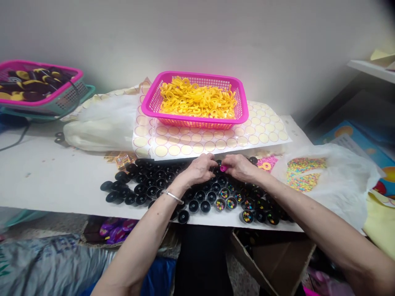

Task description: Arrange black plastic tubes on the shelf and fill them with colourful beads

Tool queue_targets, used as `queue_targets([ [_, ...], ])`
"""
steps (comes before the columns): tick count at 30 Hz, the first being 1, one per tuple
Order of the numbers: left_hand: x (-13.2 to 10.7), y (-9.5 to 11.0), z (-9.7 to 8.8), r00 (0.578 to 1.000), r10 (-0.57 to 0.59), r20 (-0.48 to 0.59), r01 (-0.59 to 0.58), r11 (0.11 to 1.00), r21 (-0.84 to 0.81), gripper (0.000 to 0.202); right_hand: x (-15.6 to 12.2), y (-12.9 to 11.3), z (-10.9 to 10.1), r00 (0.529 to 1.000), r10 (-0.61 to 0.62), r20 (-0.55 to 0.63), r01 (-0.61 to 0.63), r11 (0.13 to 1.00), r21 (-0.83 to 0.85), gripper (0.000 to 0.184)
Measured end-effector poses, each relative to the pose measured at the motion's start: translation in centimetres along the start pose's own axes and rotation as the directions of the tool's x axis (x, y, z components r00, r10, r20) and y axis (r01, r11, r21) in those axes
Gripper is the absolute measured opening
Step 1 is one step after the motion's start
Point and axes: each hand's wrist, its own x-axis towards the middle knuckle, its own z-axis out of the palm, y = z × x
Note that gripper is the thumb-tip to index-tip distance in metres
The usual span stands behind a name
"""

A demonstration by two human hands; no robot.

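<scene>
Several small black cups point(197, 193) stand packed together on the white table point(46, 181); those toward the right hold coloured candy beads point(224, 193), those toward the left look empty. My left hand point(199, 169) hovers over the cups with fingers curled, touching one of them. My right hand point(239, 166) is closed in a pinch on a small pink scoop point(224, 168) held just above the cups, between both hands.
A pink basket point(197, 119) of yellow rings sits behind on sheets of round stickers point(216, 142). A clear bag of coloured candy beads point(305, 172) lies at right. Another pink basket point(37, 88) stands far left. An open cardboard box point(271, 259) sits below the table edge.
</scene>
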Motion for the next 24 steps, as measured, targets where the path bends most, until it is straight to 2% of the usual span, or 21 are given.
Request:
queue_targets([
  [6,0.0,0.1,-0.3,0.999,0.019,0.042,-0.019,1.0,-0.019,0.021,0.1,-2.2,0.0,0.996,-0.039,0.082,0.069,0.916,-0.395,0.022],
  [10,0.1,0.2,-0.5,0.998,0.003,0.056,-0.001,0.999,-0.042,0.021,0.4,-3.9,0.2,0.987,-0.061,0.15,0.13,0.852,-0.507,0.021],
  [12,0.2,0.2,-0.5,0.997,0.006,0.071,-0.004,1.0,-0.027,0.019,0.5,-4.4,0.0,0.987,-0.062,0.146,0.13,0.842,-0.524,0.022],
  [15,0.3,0.3,-0.5,0.997,-0.013,0.074,0.013,1.0,-0.001,0.019,-0.3,-3.8,-0.9,0.999,-0.026,0.038,0.041,0.869,-0.493,0.021],
  [18,-0.1,0.6,-0.6,0.999,-0.012,0.03,0.012,1.0,-0.01,0.023,-3.1,-0.8,-2.7,0.984,0.102,-0.146,-0.148,0.926,-0.347,0.022],
  [20,-0.5,0.7,-0.7,1.0,0.009,-0.01,-0.009,0.999,-0.034,0.022,-6.1,2.4,-4.2,0.928,0.294,-0.229,-0.351,0.897,-0.269,0.023],
  [21,-0.8,0.8,-0.7,1.0,0.015,-0.026,-0.016,0.999,-0.046,0.021,-7.8,4.1,-4.9,0.869,0.422,-0.26,-0.485,0.831,-0.273,0.023],
  [22,-1.1,0.9,-0.7,0.999,0.019,-0.037,-0.021,0.998,-0.056,0.02,-9.4,5.8,-5.4,0.78,0.559,-0.28,-0.624,0.724,-0.295,0.023],
  [24,-1.5,1.0,-0.7,0.999,0.019,-0.051,-0.022,0.998,-0.066,0.018,-12.1,8.8,-6.1,0.667,0.677,-0.312,-0.745,0.589,-0.314,0.024],
])
